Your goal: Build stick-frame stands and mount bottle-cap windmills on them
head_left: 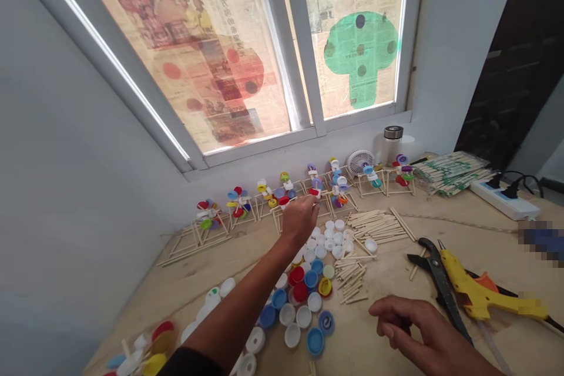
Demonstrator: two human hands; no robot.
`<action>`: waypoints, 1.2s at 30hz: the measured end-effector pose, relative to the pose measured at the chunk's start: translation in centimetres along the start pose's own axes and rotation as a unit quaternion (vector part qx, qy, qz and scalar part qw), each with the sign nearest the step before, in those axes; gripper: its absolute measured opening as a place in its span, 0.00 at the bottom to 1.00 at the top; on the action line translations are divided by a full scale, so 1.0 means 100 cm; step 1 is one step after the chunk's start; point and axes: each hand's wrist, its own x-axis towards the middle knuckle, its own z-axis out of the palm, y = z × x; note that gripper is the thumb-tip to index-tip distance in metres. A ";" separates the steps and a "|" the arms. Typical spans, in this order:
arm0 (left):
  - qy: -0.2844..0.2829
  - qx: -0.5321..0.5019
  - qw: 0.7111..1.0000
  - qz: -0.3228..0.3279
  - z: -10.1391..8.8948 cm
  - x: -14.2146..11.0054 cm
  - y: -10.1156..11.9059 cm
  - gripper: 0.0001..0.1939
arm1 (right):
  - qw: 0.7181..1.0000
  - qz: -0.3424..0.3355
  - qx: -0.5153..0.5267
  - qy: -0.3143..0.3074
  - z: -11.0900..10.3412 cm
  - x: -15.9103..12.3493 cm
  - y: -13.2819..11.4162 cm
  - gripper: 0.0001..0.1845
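Note:
My left hand (pixel 302 218) is stretched out over the table to a row of small stick models with bottle-cap wheels. Its fingers are curled in beside a red-capped wheel (pixel 314 192), and the back of the hand hides what they hold, if anything. White bottle caps (pixel 329 236) lie just below that hand. My right hand (pixel 418 329) hovers at the front right with loosely bent fingers, the thumb apart from them and nothing visible between. Beside it lie black-handled pliers (pixel 440 282) and a yellow glue gun (pixel 467 288). Coloured caps (pixel 300 291) spread under my left forearm.
Two bundles of wooden sticks, long ones (pixel 379 226) and short ones (pixel 351 275), lie mid-table. Packed sticks (pixel 453 170), a power strip (pixel 504 200), a white fan (pixel 360 163) and a flask (pixel 393 144) stand at the back right. A papered window (pixel 361 59) rises behind.

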 end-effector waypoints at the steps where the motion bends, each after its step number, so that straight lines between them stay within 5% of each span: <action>1: -0.012 0.012 1.000 0.008 0.002 0.002 0.003 0.08 | 1.000 -0.002 -0.012 -0.001 -0.005 0.002 0.000 0.16; 13: -0.163 0.120 0.979 0.032 0.021 0.007 0.024 0.12 | 0.994 -0.046 -0.097 0.017 -0.046 0.029 0.000 0.17; 18: -0.207 0.134 0.968 0.040 0.015 0.004 0.036 0.11 | 0.982 -0.073 -0.172 0.031 -0.063 0.068 0.006 0.17; 21: -0.224 0.136 0.964 0.045 0.002 -0.003 0.044 0.12 | 0.958 -0.038 -0.285 0.021 -0.069 0.105 0.011 0.17; 28: -0.238 0.121 0.962 0.049 -0.048 -0.032 0.074 0.14 | 0.929 0.051 -0.368 -0.007 -0.056 0.187 0.021 0.15; 32: -0.231 0.076 0.969 0.046 -0.089 -0.065 0.090 0.15 | 0.908 0.117 -0.402 -0.013 -0.045 0.219 0.027 0.17; 36: -0.165 -0.014 0.985 0.049 -0.120 -0.112 0.081 0.14 | 0.895 0.154 -0.419 -0.004 -0.037 0.237 0.033 0.18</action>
